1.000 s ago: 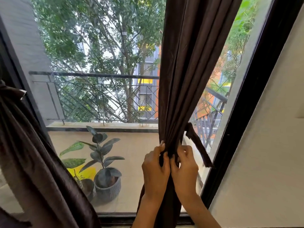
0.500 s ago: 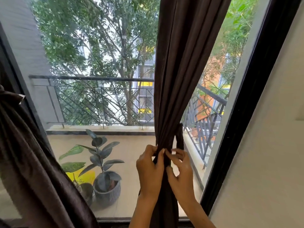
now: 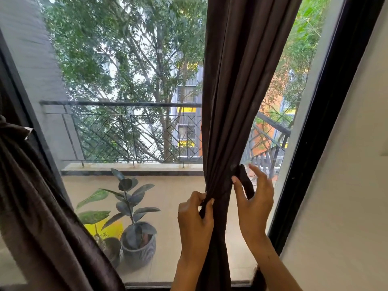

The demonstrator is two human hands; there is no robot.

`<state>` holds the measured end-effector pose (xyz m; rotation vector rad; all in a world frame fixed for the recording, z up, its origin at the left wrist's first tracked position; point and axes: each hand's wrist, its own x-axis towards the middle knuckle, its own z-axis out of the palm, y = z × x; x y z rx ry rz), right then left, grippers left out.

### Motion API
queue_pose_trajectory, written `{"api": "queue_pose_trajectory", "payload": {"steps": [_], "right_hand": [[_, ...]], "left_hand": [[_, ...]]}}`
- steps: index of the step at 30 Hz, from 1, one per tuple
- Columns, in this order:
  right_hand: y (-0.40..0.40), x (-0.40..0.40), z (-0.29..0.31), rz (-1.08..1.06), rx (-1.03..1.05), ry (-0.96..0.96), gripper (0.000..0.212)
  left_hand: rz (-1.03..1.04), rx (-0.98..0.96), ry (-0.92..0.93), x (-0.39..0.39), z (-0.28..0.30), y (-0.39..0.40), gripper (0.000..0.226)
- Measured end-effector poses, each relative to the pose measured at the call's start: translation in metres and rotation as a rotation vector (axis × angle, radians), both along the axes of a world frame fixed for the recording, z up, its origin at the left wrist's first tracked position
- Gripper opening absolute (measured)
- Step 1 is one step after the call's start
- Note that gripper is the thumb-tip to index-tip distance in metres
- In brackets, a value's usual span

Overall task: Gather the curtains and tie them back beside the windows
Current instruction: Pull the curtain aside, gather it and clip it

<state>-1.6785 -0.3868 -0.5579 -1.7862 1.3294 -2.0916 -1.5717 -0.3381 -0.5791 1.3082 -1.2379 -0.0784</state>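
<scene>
Left curtain (image 3: pixel 42 217) hangs bunched by the frame, I judge already tied; mid-window the right curtain (image 3: pixel 235 101) is cinched so the tie strip (image 3: pixel 244 181) can wrap it, left hand (image 3: pixel 195 223) pinching the gathered folds, right hand (image 3: pixel 254 204) half-spread, thumb and fingers bracketing the strip

head view, facing window (image 3: pixel 134 122), close

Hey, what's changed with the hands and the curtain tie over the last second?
The right hand has moved up and rightward, drawing the tie strap out from the gathered right curtain, thumb and fingers pinching it. The left hand still grips the bunched fabric. The left curtain hasn't moved.
</scene>
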Motion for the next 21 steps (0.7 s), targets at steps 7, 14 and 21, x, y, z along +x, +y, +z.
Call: {"api": "queue_pose_trajectory", "payload": {"steps": [7,14,21], "right_hand": [[0.010,0.006,0.002,0.071,0.017,0.107,0.027],[0.026,0.017,0.015,0.131,0.206,0.237,0.041],[0.018,0.013,0.018,0.161,0.189,0.128,0.018]], "left_hand": [[0.001,0.019,-0.084,-0.004,-0.007,-0.003,0.023],[-0.086,0.049,-0.084,-0.005,-0.011,-0.005,0.016],[-0.123,0.053,-0.127,-0.018,-0.011,-0.003,0.013]]}}
